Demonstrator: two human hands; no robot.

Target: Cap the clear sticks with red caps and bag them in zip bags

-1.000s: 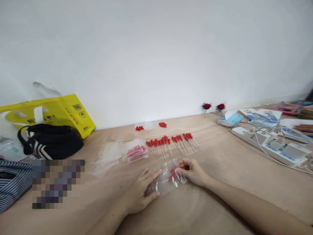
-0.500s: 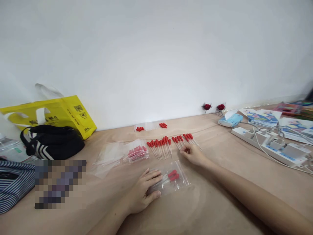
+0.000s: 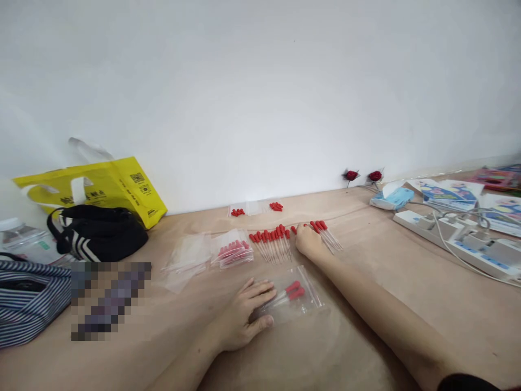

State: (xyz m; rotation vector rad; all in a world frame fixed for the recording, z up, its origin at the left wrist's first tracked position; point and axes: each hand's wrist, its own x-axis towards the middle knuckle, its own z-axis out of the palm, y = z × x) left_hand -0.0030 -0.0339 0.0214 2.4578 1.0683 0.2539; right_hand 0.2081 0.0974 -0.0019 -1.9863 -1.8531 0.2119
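Observation:
My left hand (image 3: 251,315) lies spread on the table, its fingers resting on the lower left end of a clear zip bag (image 3: 310,307). Inside that bag are droppers with red bulbs (image 3: 293,289). Farther back, my right hand (image 3: 307,241) is curled over a small group of droppers, a red bulb (image 3: 293,229) showing beside it. What its fingertips grip is hidden behind the hand. A row of red-bulbed droppers (image 3: 271,241) lies just left of it, and several more droppers (image 3: 326,234) lie to its right.
Filled bags (image 3: 232,250) and flat clear bags (image 3: 189,254) lie left of centre. Loose red bulbs (image 3: 275,206) rest near the wall. A yellow bag (image 3: 122,187) and black pouch (image 3: 108,233) stand left; a power strip (image 3: 451,239) and tissue pack (image 3: 393,198) sit right.
My right hand has moved back from the droppers' glass stems to their red bulbs, covering most of the small group. My left hand stays on the bag. The view has shifted slightly.

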